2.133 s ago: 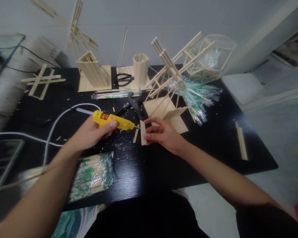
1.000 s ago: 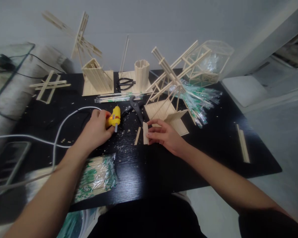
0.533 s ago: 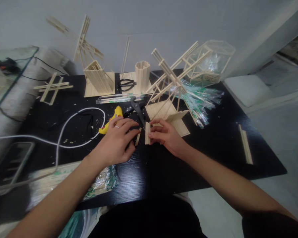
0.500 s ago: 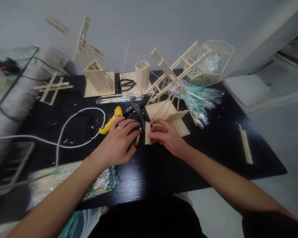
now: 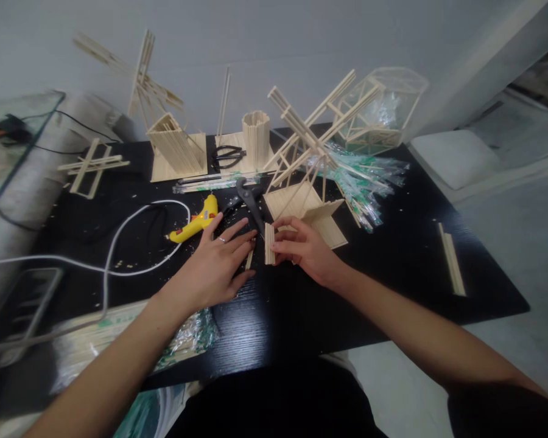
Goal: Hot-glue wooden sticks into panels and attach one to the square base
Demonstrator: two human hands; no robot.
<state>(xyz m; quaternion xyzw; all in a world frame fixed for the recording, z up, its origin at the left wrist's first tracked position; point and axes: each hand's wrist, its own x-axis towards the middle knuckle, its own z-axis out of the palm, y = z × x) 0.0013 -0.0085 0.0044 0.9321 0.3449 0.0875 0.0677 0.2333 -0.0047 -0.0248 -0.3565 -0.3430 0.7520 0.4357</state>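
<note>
My right hand (image 5: 304, 249) pinches a short panel of wooden sticks (image 5: 269, 243), held upright over the black table. My left hand (image 5: 221, 258) is spread palm down, its fingers beside a short loose stick piece (image 5: 249, 258) on the tabletop; whether they touch it is hard to tell. A yellow hot glue gun (image 5: 194, 222) lies just beyond my left hand. Dark-handled pliers (image 5: 250, 201) rest behind the held panel. Past my right hand stands a stick windmill model (image 5: 317, 146) on a flat stick base (image 5: 292, 201).
A square stick tower (image 5: 176, 143) and a round stick tower (image 5: 256, 140) stand at the back. A white cable (image 5: 114, 243) loops at left. Bagged sticks (image 5: 100, 334) lie front left, more wrapped sticks (image 5: 360, 176) back right. Loose sticks (image 5: 451, 258) lie near the right edge.
My left hand's fingers have spread and flattened toward the table, uncovering more of the glue gun, which sits slightly further left. My right hand still holds the stick panel. The view has shifted slightly.
</note>
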